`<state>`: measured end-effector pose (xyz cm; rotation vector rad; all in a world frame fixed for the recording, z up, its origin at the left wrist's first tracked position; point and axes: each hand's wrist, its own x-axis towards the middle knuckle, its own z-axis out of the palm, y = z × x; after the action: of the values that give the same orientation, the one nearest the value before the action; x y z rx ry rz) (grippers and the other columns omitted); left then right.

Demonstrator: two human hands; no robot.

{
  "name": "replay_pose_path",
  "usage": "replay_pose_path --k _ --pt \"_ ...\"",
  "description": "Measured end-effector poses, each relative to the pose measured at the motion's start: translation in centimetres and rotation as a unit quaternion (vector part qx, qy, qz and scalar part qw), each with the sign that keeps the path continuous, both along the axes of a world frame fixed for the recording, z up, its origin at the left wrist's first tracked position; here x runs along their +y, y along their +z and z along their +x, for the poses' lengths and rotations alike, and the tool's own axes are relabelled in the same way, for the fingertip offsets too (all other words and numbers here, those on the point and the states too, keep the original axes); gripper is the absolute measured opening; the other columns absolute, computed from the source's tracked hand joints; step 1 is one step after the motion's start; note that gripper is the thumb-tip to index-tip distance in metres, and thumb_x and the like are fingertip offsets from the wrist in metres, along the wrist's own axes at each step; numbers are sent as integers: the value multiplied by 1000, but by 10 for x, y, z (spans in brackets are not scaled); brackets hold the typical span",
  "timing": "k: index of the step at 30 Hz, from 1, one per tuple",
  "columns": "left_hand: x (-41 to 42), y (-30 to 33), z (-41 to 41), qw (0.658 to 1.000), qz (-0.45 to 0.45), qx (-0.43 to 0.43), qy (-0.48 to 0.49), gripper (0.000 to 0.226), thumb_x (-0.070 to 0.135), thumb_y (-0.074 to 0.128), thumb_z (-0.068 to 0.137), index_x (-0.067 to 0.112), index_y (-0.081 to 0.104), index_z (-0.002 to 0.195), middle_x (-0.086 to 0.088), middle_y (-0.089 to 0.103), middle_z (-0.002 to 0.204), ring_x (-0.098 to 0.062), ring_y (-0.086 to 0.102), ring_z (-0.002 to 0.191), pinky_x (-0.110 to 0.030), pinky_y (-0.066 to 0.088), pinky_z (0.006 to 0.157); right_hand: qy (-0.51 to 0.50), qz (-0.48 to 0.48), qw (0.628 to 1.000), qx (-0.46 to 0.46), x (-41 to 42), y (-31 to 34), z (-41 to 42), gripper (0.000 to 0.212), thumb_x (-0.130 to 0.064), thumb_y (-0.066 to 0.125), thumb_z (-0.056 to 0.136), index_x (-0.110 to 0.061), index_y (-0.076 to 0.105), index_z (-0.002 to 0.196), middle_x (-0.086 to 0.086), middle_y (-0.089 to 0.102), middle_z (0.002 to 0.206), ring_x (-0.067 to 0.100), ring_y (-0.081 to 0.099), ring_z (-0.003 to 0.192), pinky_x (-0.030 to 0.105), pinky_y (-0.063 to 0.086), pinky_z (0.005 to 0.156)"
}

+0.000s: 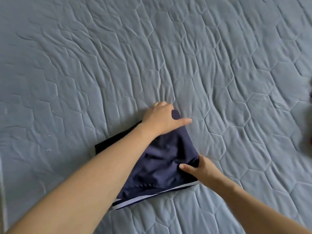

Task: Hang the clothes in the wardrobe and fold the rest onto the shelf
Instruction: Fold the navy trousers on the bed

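Observation:
A navy garment (160,166) with a white stripe (152,196) along its near edge lies folded on the bed. My left hand (160,120) is at its far corner, fingers curled over the cloth and thumb pointing right. On the garment's right edge, my right hand (200,169) pinches the fabric with the thumb on top and the fingers underneath. A black piece of cloth (108,146) sticks out to the left from under my left forearm; whether it belongs to the same garment is unclear.
A grey-blue quilted bed cover (118,65) fills the view, wrinkled on the left side. Something dark and red (310,141) shows blurred at the right edge. The bed's left edge (3,183) runs along the frame's left side.

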<state>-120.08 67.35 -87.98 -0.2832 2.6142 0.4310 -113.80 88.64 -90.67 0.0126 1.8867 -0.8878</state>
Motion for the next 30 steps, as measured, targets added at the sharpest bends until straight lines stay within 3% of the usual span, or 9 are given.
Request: replay_pose_path --k 5,12,15,17,19,21,23,25,30 --pt "16 -37 -7 996 -65 54 35 50 45 25 102 8 59 102 -14 68 103 -32 62 97 -38 42 78 -6 17 1000 10 0 -7 5 44 -45 77 74 -24 60 109 -14 68 100 3 62 95 15 44 73" --pt "12 -56 10 978 -44 175 109 49 42 23 98 9 58 87 -14 68 82 -37 63 76 -38 40 63 58 64 994 65 -1 -26 3 53 -52 75 73 -21 59 113 -9 65 104 12 61 98 22 41 76" --pt "3 -38 46 970 -70 206 106 54 49 30 93 9 57 117 -12 62 113 -34 57 103 -45 42 89 44 83 995 36 -6 -18 3 54 -45 77 73 -19 57 116 -7 65 103 15 61 98 25 42 77" --pt "-4 -25 96 974 -107 174 98 64 53 34 93 12 42 141 -13 43 142 -33 39 131 -51 23 113 20 111 993 32 -18 -7 6 60 -32 79 73 -11 48 120 3 61 111 23 58 104 30 44 83" --pt "-16 -15 152 969 -144 153 128 71 57 36 92 15 30 149 -15 29 153 -34 25 142 -55 10 117 -21 138 987 82 -41 14 9 70 -16 73 71 -9 34 128 13 49 125 34 51 114 40 42 95" --pt "-22 -14 199 957 -167 107 210 76 61 37 89 16 29 150 -16 28 153 -37 26 141 -59 16 114 -25 152 974 168 -68 31 9 88 -17 68 69 -16 20 143 15 32 139 38 41 122 44 35 105" --pt "-29 -12 230 909 -128 97 384 82 63 43 85 15 28 150 -22 31 149 -42 34 134 -57 29 106 21 139 962 236 -101 43 5 101 -31 69 71 -21 7 150 14 21 147 37 32 131 43 27 111" --pt "-38 -11 235 829 10 97 551 96 59 63 79 6 23 148 -24 33 146 -40 37 132 -48 33 107 15 148 962 230 -126 43 -9 106 -51 68 73 -23 1 151 13 18 151 36 27 136 44 23 113" --pt "-56 -17 226 693 310 43 649 60 48 82 63 15 66 110 4 72 101 -15 67 99 -31 54 84 -95 184 966 155 -128 23 -43 100 -70 69 61 -17 30 137 8 44 138 32 44 126 48 35 106"
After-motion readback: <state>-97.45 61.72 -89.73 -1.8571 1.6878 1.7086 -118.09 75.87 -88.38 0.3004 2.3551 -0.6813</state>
